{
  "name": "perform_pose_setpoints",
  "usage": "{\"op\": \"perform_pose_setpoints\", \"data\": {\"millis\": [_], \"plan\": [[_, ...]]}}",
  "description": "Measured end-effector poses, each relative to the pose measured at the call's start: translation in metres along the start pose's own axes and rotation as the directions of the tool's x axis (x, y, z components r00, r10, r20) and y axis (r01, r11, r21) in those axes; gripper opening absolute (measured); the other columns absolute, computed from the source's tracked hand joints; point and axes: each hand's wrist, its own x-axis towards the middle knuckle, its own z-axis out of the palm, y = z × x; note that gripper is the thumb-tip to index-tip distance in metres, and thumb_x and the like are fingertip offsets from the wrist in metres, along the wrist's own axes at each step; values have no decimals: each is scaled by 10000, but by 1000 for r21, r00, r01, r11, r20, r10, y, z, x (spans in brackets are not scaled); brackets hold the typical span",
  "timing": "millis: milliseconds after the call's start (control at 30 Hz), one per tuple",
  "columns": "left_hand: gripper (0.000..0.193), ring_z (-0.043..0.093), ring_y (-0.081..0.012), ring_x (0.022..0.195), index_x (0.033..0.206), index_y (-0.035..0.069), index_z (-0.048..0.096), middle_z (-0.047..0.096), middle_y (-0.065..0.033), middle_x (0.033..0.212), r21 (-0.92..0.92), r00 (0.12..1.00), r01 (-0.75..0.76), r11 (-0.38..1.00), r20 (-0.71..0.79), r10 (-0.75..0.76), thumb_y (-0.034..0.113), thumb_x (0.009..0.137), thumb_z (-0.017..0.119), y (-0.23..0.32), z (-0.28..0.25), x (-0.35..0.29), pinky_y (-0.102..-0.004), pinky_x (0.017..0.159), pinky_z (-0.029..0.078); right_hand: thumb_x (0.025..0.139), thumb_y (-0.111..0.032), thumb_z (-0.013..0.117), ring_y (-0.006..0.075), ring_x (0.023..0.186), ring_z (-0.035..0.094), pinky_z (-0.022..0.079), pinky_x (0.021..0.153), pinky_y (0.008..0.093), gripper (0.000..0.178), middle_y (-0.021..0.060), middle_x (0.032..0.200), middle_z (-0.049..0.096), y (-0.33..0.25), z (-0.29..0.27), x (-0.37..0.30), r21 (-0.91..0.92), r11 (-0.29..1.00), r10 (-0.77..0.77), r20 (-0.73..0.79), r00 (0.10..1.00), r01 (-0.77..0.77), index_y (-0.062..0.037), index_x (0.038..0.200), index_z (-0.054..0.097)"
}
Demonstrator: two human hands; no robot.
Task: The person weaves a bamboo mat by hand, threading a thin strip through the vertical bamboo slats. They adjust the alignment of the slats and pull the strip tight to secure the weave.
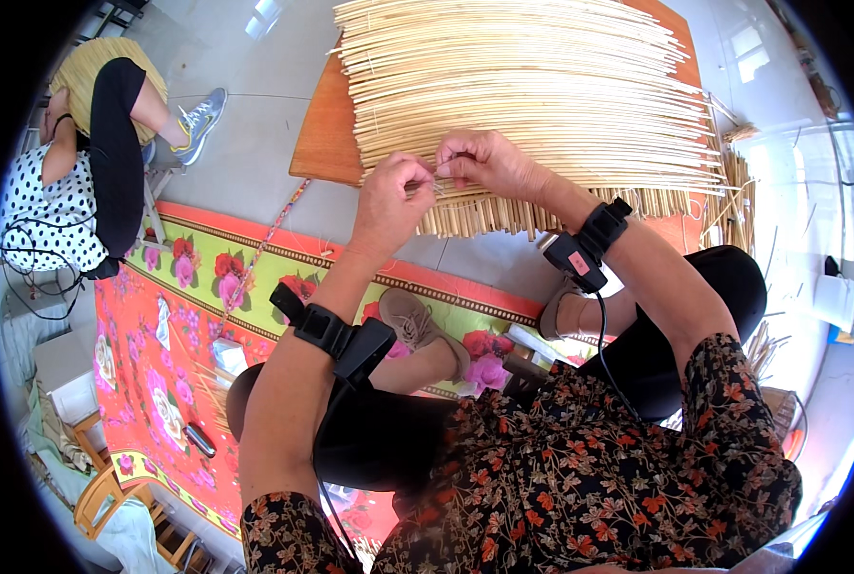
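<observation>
A mat of pale, thin reed sticks (532, 96) lies side by side across an orange-brown wooden board (323, 129). Close to the mat's near left corner, my left hand (395, 203) pinches thumb against fingers. Just to its right, my right hand (492, 163) is also closed in a pinch, resting over the reeds. The two sets of fingertips almost meet; whatever is between them is too fine to make out. Below my hands, cut reed ends (484, 215) stick out along the mat's near edge.
Loose reeds (739, 206) stand bundled right of the board. A red floral cloth (149, 335) covers the floor at left, with a dark oblong case (199, 440) on it. A patterned cord (272, 230) runs toward the board. Another person (58, 206) sits far left beside a round straw-coloured piece (97, 62).
</observation>
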Motion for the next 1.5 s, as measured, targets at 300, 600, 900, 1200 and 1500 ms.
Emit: {"op": "perform_pose_setpoints", "data": {"millis": [300,600,900,1200,1500], "plan": [[64,633,-251,855,839,-8,639,641,-93,928,117,997,-82,990,20,81,13,781,652,5,1,3,-332,765,510,959,-101,535,121,592,637,506,542,280,134,63,716,629,-20,2,-8,-85,988,123,-39,992,-125,-10,862,546],[180,620,-273,893,840,8,649,633,-88,907,185,992,-117,976,60,107,102,722,745,18,-6,4,-375,790,499,967,-90,530,113,595,639,511,533,266,122,51,721,627,-12,1,-5,15,988,151,-50,987,-151,-15,874,556],[181,603,-262,872,816,35,640,618,-67,884,275,982,-175,945,-16,186,110,718,772,11,9,3,-377,767,491,967,-92,546,93,623,642,498,536,235,102,28,760,643,-2,-1,-4,20,992,126,-68,990,-125,-30,890,572],[203,598,-264,859,815,39,621,612,-72,874,180,994,-103,978,-22,108,110,706,776,10,6,4,-371,755,487,977,-106,561,58,601,612,460,518,205,105,-1,773,637,-2,-4,-4,141,979,162,-77,984,-150,-46,898,595],[256,590,-283,856,814,48,624,604,-75,868,213,998,-51,976,-36,60,154,676,811,18,9,4,-385,759,478,963,-120,605,48,550,532,453,513,203,84,-19,783,616,8,-4,-3,179,980,96,-72,993,-82,-43,944,636]]}}
